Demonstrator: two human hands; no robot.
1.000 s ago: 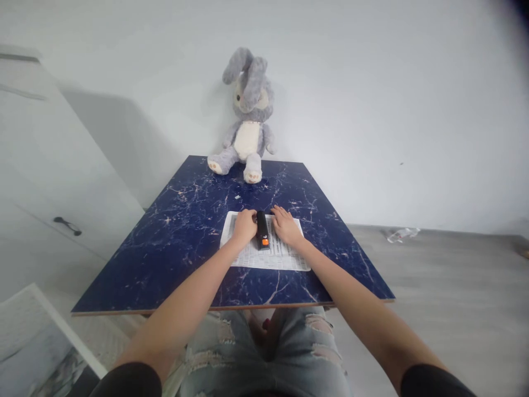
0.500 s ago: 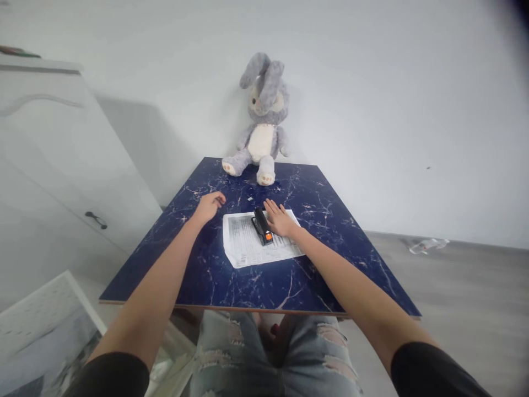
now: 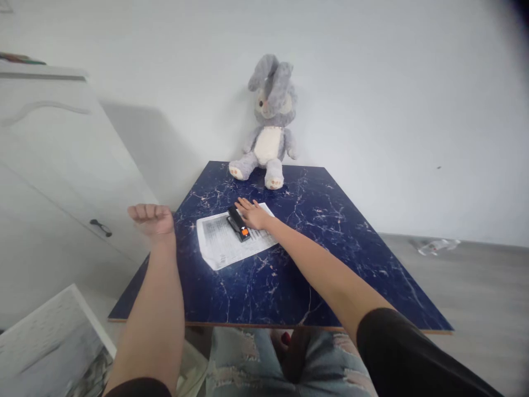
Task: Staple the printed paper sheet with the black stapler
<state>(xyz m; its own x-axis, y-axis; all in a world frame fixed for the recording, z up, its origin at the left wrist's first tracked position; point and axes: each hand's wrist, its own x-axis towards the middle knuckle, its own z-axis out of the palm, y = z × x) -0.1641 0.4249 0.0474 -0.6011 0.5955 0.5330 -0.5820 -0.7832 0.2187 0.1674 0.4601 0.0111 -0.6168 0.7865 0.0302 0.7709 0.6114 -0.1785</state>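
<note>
1. Wall (image 3: pixel 392 82): white, plain, filling the background behind everything you face.

2. Cabinet (image 3: pixel 49 165): white, at your left, with a dark handle (image 3: pixel 101 227) on its front.

3. Floor (image 3: pixel 475 286): grey wood-look boards at your right; a crumpled clear wrapper (image 3: pixel 436 244) lies on it near the wall.

4. Table (image 3: pixel 330 264): dark blue top with pale marble veining, directly before you, its near edge over your knees.

5. Jeans (image 3: pixel 248 364): light, ripped denim, showing under the table's near edge.

6. Plush rabbit (image 3: pixel 269 124): grey with a cream belly, seated upright at the far edge of the table, back to the wall.

7. Printed sheet (image 3: pixel 221 245): white paper with dense print, lying flat on the table, left of centre, turned askew.

8. Your right hand (image 3: pixel 254 214): laid flat, palm down, fingers stretched out together, pressing on the far right part of the sheet. It grips nothing; it lies just beside the stapler, whether touching cannot be told.

9. Your left hand (image 3: pixel 152 218): raised clear of the table's left edge, curled into a closed fist. Whether anything lies inside the fist cannot be told.

10. Stapler (image 3: pixel 238 223): black with an orange end, resting on the sheet just left of your right hand, lying diagonally.
</note>
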